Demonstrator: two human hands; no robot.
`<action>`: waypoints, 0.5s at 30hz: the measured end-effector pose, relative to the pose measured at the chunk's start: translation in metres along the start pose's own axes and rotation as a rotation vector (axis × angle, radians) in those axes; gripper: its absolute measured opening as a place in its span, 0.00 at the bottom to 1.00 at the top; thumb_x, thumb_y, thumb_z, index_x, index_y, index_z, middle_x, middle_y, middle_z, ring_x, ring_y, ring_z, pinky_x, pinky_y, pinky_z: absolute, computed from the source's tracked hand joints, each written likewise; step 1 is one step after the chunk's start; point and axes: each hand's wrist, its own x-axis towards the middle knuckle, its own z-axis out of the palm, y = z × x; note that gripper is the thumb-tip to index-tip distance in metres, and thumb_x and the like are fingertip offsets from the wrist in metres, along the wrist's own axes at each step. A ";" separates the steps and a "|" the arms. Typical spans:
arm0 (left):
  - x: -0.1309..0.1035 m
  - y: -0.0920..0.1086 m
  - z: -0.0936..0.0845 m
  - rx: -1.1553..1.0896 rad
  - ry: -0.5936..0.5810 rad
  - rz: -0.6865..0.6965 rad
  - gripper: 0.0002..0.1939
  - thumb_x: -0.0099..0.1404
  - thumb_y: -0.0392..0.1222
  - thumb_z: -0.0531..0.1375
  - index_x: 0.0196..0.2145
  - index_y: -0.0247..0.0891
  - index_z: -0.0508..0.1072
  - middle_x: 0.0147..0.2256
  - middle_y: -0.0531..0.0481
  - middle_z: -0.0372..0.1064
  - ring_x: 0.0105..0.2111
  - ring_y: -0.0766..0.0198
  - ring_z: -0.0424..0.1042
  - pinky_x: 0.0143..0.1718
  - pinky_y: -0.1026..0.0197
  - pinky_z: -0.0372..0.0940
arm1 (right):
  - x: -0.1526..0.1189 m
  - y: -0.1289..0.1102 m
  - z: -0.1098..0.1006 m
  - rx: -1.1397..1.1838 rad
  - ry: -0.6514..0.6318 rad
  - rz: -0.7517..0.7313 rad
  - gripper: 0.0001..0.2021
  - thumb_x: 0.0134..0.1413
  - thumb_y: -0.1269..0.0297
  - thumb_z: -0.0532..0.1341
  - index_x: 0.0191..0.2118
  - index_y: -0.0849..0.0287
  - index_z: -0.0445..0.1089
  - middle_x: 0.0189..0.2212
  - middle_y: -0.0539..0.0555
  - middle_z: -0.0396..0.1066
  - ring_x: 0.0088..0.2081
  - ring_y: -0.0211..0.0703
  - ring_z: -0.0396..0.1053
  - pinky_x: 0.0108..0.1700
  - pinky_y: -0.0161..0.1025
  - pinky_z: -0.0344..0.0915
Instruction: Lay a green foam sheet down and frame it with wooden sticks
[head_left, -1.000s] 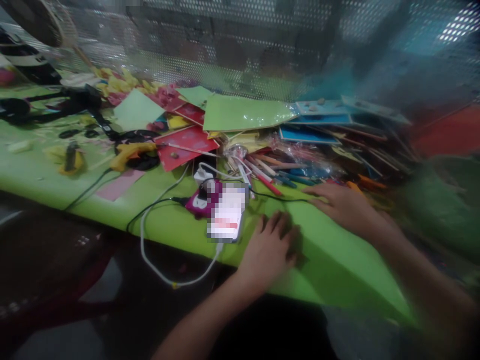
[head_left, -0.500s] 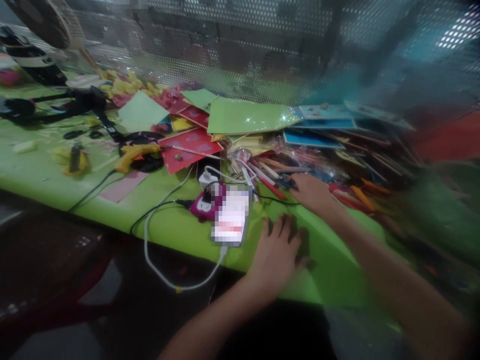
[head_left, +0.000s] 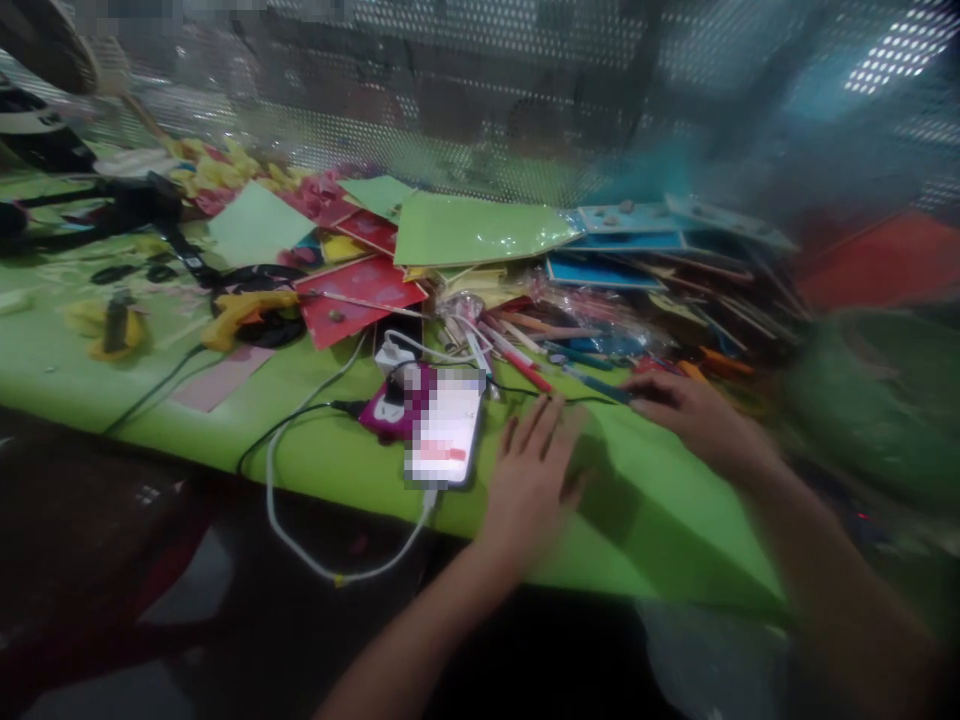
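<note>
Perforated sheeting (head_left: 450, 120) forms the background from 11 to 1 o'clock, behind a bright green table (head_left: 652, 510). Reference point for all clock positions: centre of my head view.

10 o'clock: I locate a black device (head_left: 146, 205) with long arms, among scraps.
9 o'clock: a yellow tool (head_left: 247, 315) with a dark cord lies above a pink paper slip (head_left: 221, 378).
10 o'clock, nearer centre: a red sheet (head_left: 364, 295) overlaps other coloured sheets.
8 o'clock: a magenta power block (head_left: 385, 415) carries a white plug (head_left: 391, 352).
7 o'clock, close to centre: a phone (head_left: 446, 430) lies against the power block, its screen lit and partly pixelated. A white cable (head_left: 271, 500) enters its lower edge and loops past the table edge.
12 o'clock: a glossy green sheet (head_left: 480, 230) tops the pile.
Between 5 and 6 o'clock: I read my left hand (head_left: 529, 480) as palm down, fingers loosely spread, just right of the phone. I cannot tell how firmly it contacts the table.
3 o'clock: loose pens (head_left: 551, 325) lie under clear wrap. In front of them, a slender blue tool (head_left: 596, 384) points left, its right end pinched between the thumb and fingers of my right hand (head_left: 649, 395).
3 o'clock, outer edge: a blurred green bulky object (head_left: 877, 400).
</note>
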 end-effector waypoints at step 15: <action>0.007 0.019 0.002 -0.073 -0.153 0.150 0.08 0.75 0.41 0.57 0.47 0.39 0.75 0.39 0.48 0.78 0.42 0.56 0.74 0.47 0.51 0.64 | -0.083 0.001 0.032 0.667 0.087 0.196 0.16 0.50 0.50 0.74 0.40 0.53 0.80 0.39 0.55 0.78 0.38 0.46 0.72 0.40 0.41 0.71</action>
